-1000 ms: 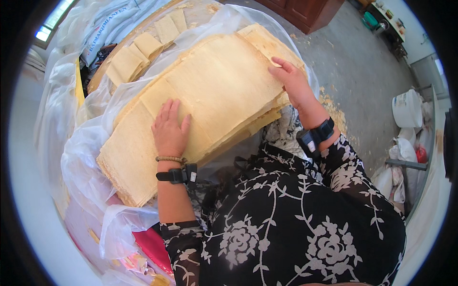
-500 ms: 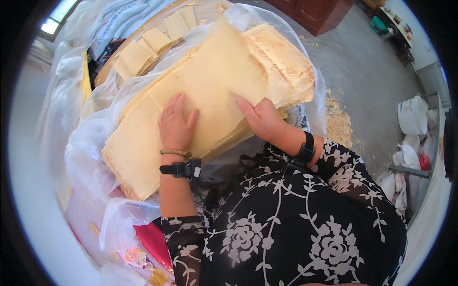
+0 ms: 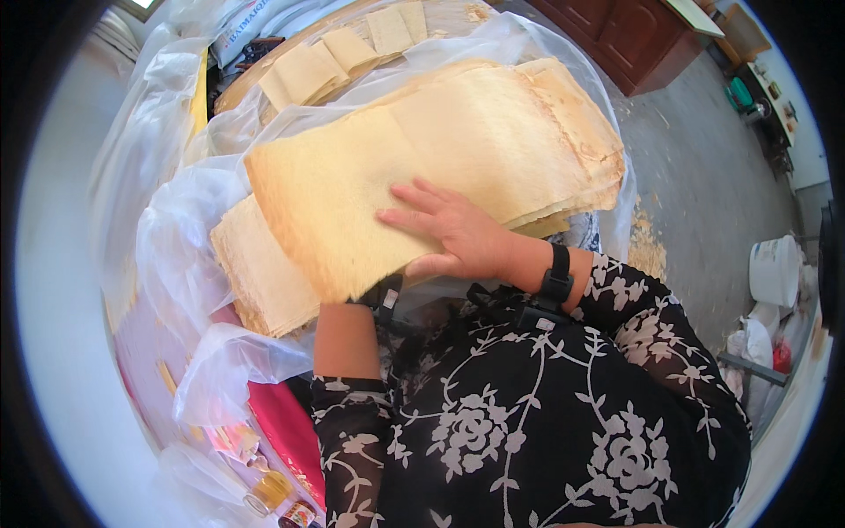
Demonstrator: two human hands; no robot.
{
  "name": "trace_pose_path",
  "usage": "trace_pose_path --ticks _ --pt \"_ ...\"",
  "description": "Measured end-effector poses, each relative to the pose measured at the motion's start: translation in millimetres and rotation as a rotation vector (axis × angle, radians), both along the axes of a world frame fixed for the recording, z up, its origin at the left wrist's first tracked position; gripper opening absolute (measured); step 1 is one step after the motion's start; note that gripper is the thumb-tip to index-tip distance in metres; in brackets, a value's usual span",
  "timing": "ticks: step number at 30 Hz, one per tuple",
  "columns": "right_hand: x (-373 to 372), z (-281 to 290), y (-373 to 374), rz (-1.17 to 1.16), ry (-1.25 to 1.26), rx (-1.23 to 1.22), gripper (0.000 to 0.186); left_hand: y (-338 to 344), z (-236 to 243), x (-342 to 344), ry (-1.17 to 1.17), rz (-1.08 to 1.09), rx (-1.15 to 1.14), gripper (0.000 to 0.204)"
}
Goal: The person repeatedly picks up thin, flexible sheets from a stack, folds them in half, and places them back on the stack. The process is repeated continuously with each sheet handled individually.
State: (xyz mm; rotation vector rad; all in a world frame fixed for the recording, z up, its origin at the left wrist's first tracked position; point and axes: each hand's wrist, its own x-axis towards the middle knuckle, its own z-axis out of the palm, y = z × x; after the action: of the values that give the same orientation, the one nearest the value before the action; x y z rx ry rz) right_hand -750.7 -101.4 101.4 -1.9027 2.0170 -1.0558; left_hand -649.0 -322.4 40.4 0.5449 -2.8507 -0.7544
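A wide stack of thin, pale yellow sheets [image 3: 563, 132] lies across the table in front of me. On top, one sheet [image 3: 334, 202] is turned over toward the left, its brownish edge resting slantwise over the stack's left end. My right hand [image 3: 453, 231] lies on this sheet with its fingers spread, the thumb nearest me. Below the sheet's near edge my left forearm [image 3: 348, 343] reaches in underneath. The sheet covers my left hand, so its fingers do not show. Lower sheets [image 3: 255, 264] stick out at the left, rough and crumbly along the rim.
Clear plastic film [image 3: 189, 220] surrounds the stack. Smaller folded pieces [image 3: 304, 75] lie on the round wooden table beyond it. At the lower left are a red cloth [image 3: 286, 431] and small jars [image 3: 271, 488]. A white bucket [image 3: 775, 268] stands at right, near crumbs [image 3: 647, 251] on the floor.
The top sheet has come over to the left and now covers my left hand. My right hand has moved left, from the stack's near edge to flat on the sheet.
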Motion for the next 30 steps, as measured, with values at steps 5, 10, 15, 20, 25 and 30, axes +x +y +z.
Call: trace_pose_path --ticks 5,10,15,20,25,30 --pt "1 -8 -1 -0.029 0.071 0.082 0.057 -24 17 42 0.549 0.426 1.395 0.059" --pt "9 -6 -7 -0.094 0.122 0.169 0.054 -50 65 94 0.623 0.560 1.607 0.063" --pt "-14 6 -18 0.022 -0.210 0.336 0.053 -59 58 111 0.196 0.656 0.784 0.053" --pt "-19 -11 -42 -0.145 0.376 0.123 0.054 -67 16 95 0.369 0.685 0.376 0.049" --pt "-10 -32 -49 -0.199 0.466 0.142 0.057 -57 23 88 0.242 0.593 -0.244 0.048" --pt "-14 -35 -51 -0.205 0.459 0.077 0.054 -2 44 70 0.144 0.376 -0.616 0.052"
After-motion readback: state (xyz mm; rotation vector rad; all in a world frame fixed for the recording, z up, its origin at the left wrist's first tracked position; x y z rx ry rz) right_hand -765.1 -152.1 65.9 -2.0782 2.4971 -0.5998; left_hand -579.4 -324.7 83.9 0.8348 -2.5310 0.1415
